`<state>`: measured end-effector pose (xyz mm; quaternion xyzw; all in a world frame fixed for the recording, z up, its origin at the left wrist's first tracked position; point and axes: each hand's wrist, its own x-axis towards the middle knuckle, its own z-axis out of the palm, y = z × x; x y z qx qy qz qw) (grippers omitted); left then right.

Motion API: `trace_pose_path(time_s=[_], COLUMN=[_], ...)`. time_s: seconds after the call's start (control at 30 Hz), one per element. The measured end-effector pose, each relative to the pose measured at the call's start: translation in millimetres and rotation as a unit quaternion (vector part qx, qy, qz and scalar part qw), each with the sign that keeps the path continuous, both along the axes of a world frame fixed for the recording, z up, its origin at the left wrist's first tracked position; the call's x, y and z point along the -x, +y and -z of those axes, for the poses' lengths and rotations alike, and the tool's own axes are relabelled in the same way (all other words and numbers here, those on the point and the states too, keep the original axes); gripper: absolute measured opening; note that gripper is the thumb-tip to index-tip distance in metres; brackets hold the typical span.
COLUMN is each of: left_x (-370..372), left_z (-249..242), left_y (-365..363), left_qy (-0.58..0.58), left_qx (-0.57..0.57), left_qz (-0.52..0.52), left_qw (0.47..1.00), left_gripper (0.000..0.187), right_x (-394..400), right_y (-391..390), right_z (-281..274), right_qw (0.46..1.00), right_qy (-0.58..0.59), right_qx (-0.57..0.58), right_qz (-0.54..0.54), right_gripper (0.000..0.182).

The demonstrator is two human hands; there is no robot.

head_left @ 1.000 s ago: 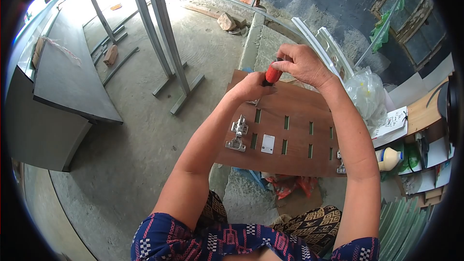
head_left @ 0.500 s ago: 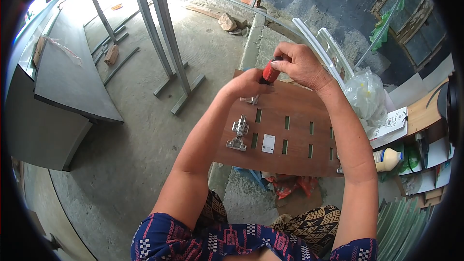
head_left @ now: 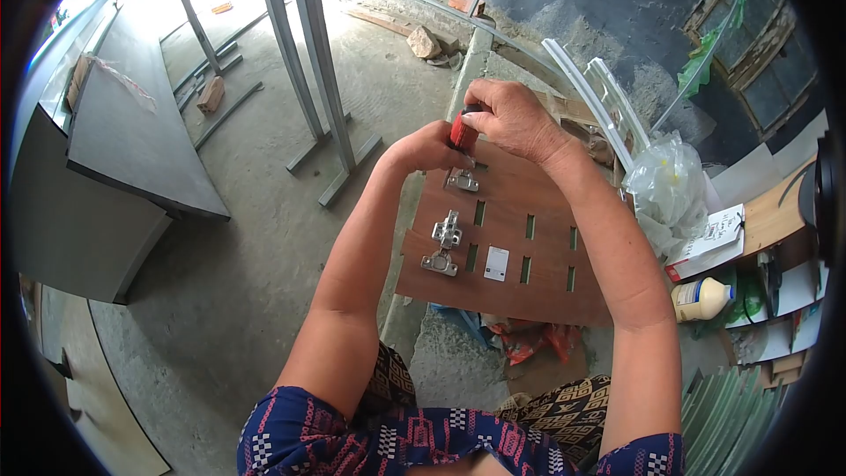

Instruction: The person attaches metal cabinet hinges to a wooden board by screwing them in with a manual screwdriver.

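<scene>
Gripping a red-handled tool (head_left: 462, 132) between both hands, you hold it tilted over the far left part of the brown slotted board (head_left: 529, 301). The fingers of your right hand (head_left: 511, 121) close round its dark top end; those of your left hand (head_left: 426, 149) wrap its lower part. Compared with half a second earlier, hands and tool sit farther left over the board, and the far hinge (head_left: 463, 181), just on your side of the left hand, shows more fully. This appears to bring the tool into line with that hinge rather than off to its right; the tip is hidden, so contact cannot be told. Nearer you, a second hinge (head_left: 440, 263) lies untouched, just left of a white card (head_left: 496, 264). Beyond your right forearm is a cream bottle (head_left: 703, 300).
</scene>
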<state>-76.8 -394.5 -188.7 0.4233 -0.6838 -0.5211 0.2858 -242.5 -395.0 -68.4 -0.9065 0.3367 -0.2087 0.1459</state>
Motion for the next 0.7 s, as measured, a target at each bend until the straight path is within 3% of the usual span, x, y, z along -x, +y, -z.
trace_pose_path(time_s=[0.17, 0.47, 0.57, 0.7], left_x=[-1, 2, 0, 2], left_z=[2, 8, 7, 8], left_y=[0, -3, -2, -4], left_qy=[0.001, -0.017, -0.013, -0.017], left_qx=[-0.004, 0.025, 0.02, 0.03], left_qz=[0.002, -0.006, 0.0, 0.008], left_qw=[1.0, 1.0, 1.0, 0.999], left_gripper=[0.024, 0.028, 0.029, 0.028], right_x=[-2, -2, 1, 1], right_y=[-4, -3, -4, -6], right_z=[-10, -18, -8, -9], right_qw=[0.998, 0.993, 0.999, 0.998], right_qy=[0.048, 0.112, -0.006, 0.04], right_qx=[-0.033, 0.015, 0.013, -0.012], right_qz=[0.002, 0.029, -0.037, -0.04], right_gripper=[0.019, 0.021, 0.02, 0.019])
